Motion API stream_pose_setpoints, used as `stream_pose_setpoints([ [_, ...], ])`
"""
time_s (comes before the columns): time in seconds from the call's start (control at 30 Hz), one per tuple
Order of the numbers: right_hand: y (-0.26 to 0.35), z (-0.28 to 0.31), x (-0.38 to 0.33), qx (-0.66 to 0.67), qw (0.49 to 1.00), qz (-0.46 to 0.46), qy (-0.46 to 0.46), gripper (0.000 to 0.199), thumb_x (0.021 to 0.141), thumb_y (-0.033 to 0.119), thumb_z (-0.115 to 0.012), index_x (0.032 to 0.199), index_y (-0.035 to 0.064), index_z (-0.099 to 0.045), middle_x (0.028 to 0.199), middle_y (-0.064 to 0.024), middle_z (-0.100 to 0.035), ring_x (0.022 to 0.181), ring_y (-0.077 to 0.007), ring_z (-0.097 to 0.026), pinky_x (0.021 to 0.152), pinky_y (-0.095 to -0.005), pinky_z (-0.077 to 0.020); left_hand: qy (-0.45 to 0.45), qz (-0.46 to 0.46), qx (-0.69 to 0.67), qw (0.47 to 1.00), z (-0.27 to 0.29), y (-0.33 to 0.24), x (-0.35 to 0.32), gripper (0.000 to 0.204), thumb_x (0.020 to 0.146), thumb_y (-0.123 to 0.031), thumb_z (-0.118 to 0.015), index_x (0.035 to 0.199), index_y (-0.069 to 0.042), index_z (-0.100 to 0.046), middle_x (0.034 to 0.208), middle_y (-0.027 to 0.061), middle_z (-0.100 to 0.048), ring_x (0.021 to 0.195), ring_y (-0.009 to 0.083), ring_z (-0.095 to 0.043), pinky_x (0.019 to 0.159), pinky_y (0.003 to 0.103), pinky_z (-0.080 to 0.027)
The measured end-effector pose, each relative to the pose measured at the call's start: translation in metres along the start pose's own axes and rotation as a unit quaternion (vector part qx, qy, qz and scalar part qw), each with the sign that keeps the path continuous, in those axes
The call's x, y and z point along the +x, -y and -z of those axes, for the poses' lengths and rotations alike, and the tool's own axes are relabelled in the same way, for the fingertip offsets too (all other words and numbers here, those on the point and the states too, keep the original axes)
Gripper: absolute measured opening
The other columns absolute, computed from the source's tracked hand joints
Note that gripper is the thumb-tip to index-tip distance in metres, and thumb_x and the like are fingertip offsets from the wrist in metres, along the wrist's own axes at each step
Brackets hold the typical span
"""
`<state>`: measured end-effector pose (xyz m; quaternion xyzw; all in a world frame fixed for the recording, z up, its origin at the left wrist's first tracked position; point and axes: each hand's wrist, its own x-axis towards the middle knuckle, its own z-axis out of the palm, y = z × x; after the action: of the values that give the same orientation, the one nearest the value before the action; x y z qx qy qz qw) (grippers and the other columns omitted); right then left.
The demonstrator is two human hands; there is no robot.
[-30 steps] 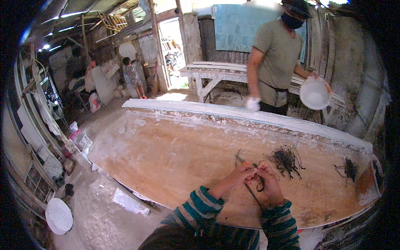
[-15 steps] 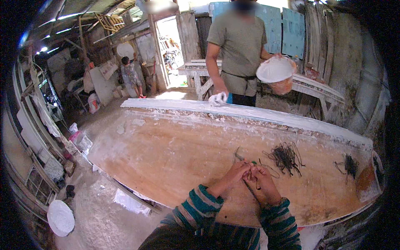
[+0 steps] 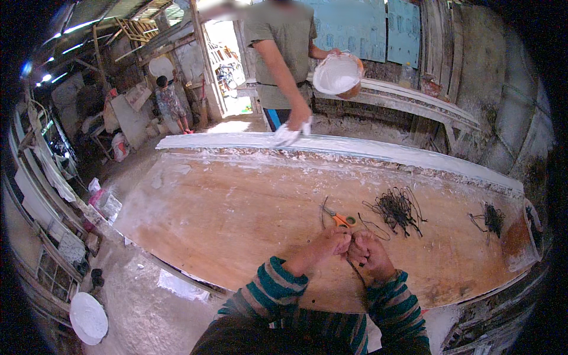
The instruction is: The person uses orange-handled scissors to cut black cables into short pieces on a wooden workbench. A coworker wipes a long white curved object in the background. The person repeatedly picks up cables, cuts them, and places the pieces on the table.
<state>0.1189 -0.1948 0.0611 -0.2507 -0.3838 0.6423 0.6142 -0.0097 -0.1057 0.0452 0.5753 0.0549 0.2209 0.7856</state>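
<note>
My left hand and my right hand meet over the near part of a worn wooden tabletop. Both are closed, fingertips pinched together around a thin dark cord, whose tail trails down between my forearms. The fingers hide the part of the cord they grip. Just beyond my hands lie scissors with orange handles. A tangled pile of black cords rests to their right, and one loose strand reaches from it toward the scissors.
A smaller black cord bundle lies by a tipped, crusted bucket at the right end. Along the far edge runs a white-coated strip; a co-worker's white-smeared hand touches it, the other holding a bucket. A white basin sits on the floor.
The co-worker's smeared hand and bucket have moved left along the strip. My hands stay together, and the scissors' orange handles now show more fully beyond them. My view has shifted slightly.
</note>
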Motion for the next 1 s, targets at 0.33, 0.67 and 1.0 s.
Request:
stream_pose_setpoints([
  [0.33,-0.005,0.006,0.005,-0.031,0.997,0.061,-0.034,0.030,0.085,0.025,-0.049,0.060,0.0111,-0.040,0.051,0.0014,-0.038,0.049,-0.0104,-0.039,0.058,-0.0272,-0.0389,0.025,-0.067,0.038,0.997,0.016,0.008,0.012,0.020,0.085,-0.025,-0.054,0.080,-0.006,-0.051,0.065,0.0005,-0.052,0.054,0.0085,-0.050,0.050,0.024,-0.046],
  [0.67,-0.001,-0.001,0.011,-0.032,0.994,0.079,-0.067,0.036,0.088,0.031,-0.046,0.060,0.0095,-0.042,0.050,0.0004,-0.037,0.049,-0.0108,-0.037,0.053,-0.0270,-0.0339,0.015,-0.078,-0.050,0.996,0.026,0.011,0.018,0.023,0.084,-0.024,-0.057,0.097,-0.005,-0.054,0.077,0.0007,-0.056,0.060,0.0070,-0.052,0.053,0.023,-0.048],
  [1.0,0.003,-0.005,0.008,0.046,0.998,0.042,-0.021,0.015,0.086,0.019,-0.049,0.080,0.0049,-0.052,0.072,-0.0001,-0.050,0.068,-0.0103,-0.048,0.072,-0.0245,-0.0433,-0.060,-0.059,-0.096,0.992,0.016,-0.004,0.014,0.018,0.084,-0.020,-0.057,0.094,-0.005,-0.058,0.074,-0.0001,-0.057,0.059,0.0068,-0.051,0.052,0.023,-0.047],
])
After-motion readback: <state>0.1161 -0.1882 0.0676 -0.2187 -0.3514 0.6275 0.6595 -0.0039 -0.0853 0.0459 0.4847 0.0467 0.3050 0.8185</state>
